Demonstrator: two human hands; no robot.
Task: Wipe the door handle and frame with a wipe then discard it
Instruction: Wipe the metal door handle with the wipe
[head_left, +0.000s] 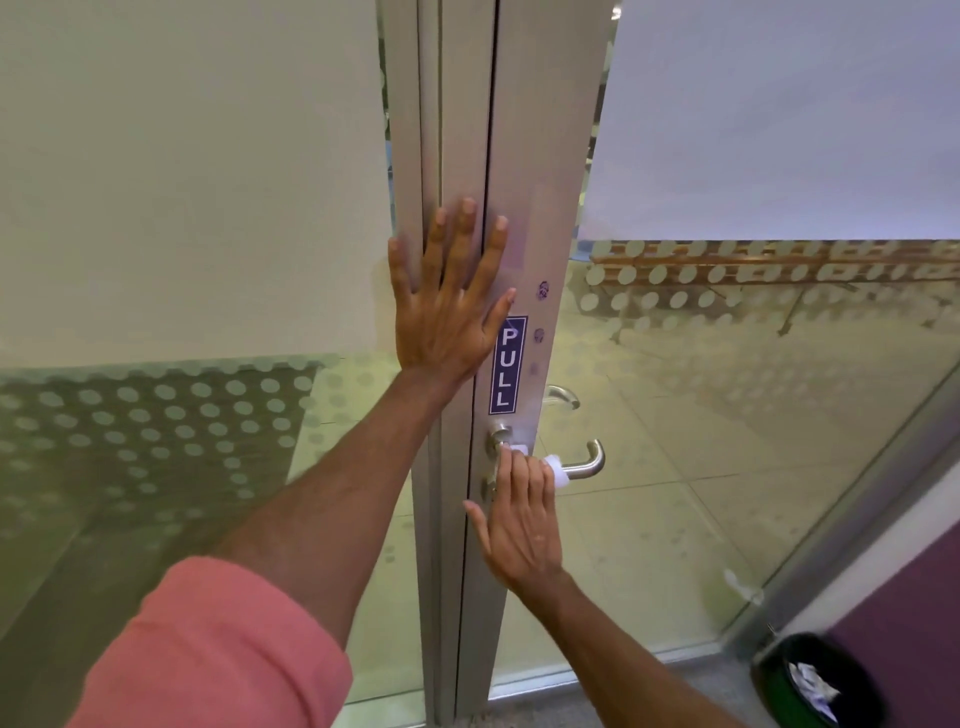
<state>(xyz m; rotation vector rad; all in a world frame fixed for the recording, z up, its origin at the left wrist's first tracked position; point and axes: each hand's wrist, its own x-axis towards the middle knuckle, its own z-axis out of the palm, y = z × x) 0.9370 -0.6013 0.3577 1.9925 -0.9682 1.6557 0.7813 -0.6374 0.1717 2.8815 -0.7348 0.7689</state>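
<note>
— Both hands are on the door. Left hand (447, 296) lies flat with all fingers spread, pressed across the seam between the fixed frame (410, 156) and the door's metal stile (535, 130), just above the blue PULL sticker (507, 365). It holds nothing.

— And the right hand (522, 525)?

— It is curled around the door handle (584, 465), near the round base, with a white wipe (555, 470) squeezed between fingers and metal. Only a small fold of the wipe sticks out past the fingers.

— How will the wipe behave?

— Probably soft, thin and light, so it will bunch easily. It seems best kept wrapped around the bar, held by the fingers closing on it, and slid along. The handle looks like smooth brushed steel, stiff and likely slippery, so the wipe may slide without much friction.

— What cannot be seen?

— Most of the wipe is under the hand. The part of the handle below the fingers is covered, also the keyhole area is unclear. A second handle (563, 396) shows through the glass. At the bottom right, a dark bin (769, 675) with crumpled paper is partly cut off by the picture's edge.
</note>
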